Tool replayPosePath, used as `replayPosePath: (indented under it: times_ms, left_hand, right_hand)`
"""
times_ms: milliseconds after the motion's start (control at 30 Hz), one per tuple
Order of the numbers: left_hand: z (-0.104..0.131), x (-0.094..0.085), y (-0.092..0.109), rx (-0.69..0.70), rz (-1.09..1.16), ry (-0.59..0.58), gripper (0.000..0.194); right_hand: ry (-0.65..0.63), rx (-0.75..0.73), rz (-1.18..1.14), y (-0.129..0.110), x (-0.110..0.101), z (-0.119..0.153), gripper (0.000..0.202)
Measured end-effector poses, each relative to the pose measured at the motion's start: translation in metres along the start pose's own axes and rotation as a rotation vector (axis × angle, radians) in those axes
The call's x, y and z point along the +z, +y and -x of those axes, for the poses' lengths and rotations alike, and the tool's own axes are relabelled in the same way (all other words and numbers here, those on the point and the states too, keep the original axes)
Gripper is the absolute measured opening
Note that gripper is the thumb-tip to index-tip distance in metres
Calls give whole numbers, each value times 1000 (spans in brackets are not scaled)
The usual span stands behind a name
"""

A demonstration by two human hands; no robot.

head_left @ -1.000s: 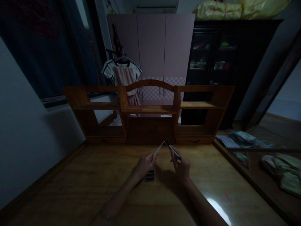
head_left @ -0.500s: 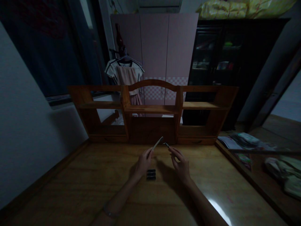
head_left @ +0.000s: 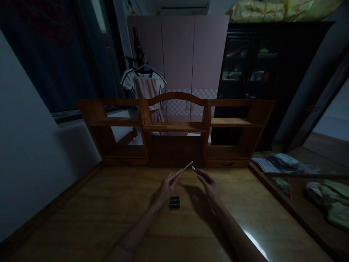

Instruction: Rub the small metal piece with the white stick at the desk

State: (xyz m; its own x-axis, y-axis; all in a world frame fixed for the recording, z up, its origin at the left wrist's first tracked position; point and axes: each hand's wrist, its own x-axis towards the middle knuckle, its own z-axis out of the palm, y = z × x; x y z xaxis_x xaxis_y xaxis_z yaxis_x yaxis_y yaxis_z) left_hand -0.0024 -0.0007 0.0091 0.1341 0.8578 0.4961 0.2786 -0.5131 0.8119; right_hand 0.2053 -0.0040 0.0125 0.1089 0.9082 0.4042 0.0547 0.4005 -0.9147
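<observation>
Two hands over a yellowish wooden desk, forearms running back to 7 and 5 o'clock. In the left hand, pinched between thumb and fingers, a pale strip slanting toward 1 o'clock. In the right hand, grasped in the fingers, a dark tool, shiny tip toward 11 o'clock, close by the strip's far end; contact too small to tell. Flat on the desk, at the dial's centre, three dark bars in a stack of rows, near the left hand. White glare at 5 o'clock. Along 12 o'clock, a wooden rack; beyond, a pink wardrobe. Toward 11, hanging clothes; at 10, a blue curtain; at 9, a pale wall. Toward 1, a black cabinet under yellow bags. Past the desk's edge, papers at 2 and greenish cloth at 3. Dim light throughout.
</observation>
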Motion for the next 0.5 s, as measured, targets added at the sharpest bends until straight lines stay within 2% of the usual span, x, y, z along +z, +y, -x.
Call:
replayPosePath:
  times_ms: [267, 500]
  left_hand:
    - [2, 0, -1, 24, -99, 78, 37]
    - [5, 4, 0, 15, -104, 56, 38]
  right_hand:
    - [38, 92, -62, 8, -7, -4, 36]
    - [57, 112, -109, 14, -5, -4, 34]
